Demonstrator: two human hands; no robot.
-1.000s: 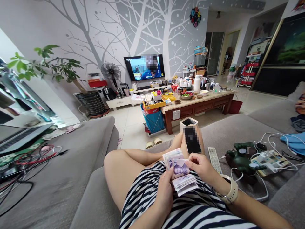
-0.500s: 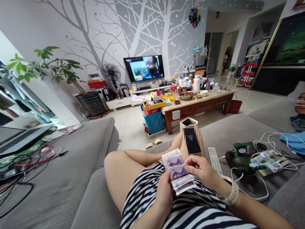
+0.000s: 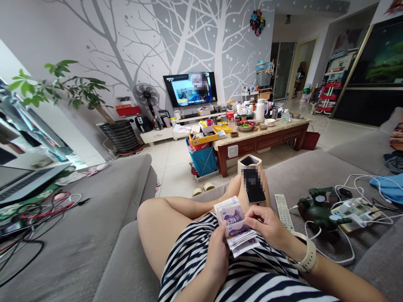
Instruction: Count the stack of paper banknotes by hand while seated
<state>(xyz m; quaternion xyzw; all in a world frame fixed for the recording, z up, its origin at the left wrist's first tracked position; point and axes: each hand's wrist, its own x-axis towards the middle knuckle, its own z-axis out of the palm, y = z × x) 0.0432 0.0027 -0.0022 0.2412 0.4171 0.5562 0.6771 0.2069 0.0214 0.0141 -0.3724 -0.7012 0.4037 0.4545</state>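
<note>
My left hand [image 3: 218, 248] is closed around the lower left side of a wad of purple banknotes [image 3: 232, 213], held over my lap. The notes show a figure 5, and several are bent down toward me, with their ends fanned out. My right hand [image 3: 266, 224] is at the wad's right edge, thumb and forefinger pinching the rim of a banknote. A cream watch band is around my right wrist. Just beyond the notes, a dark phone [image 3: 254, 191] rests on my leg, its upper part blurred out.
A white remote [image 3: 283, 212] lies on the grey sofa to my right, beside a dark green figure [image 3: 321, 214] and a power strip [image 3: 355, 214] with white cables. Tangled cables [image 3: 40, 218] and a laptop [image 3: 25, 182] are on the left. Ahead stands a cluttered coffee table [image 3: 261, 142].
The banknote under my right fingers has tipped down slightly toward me, showing more of the note behind it. Both hands stay nearly in place.
</note>
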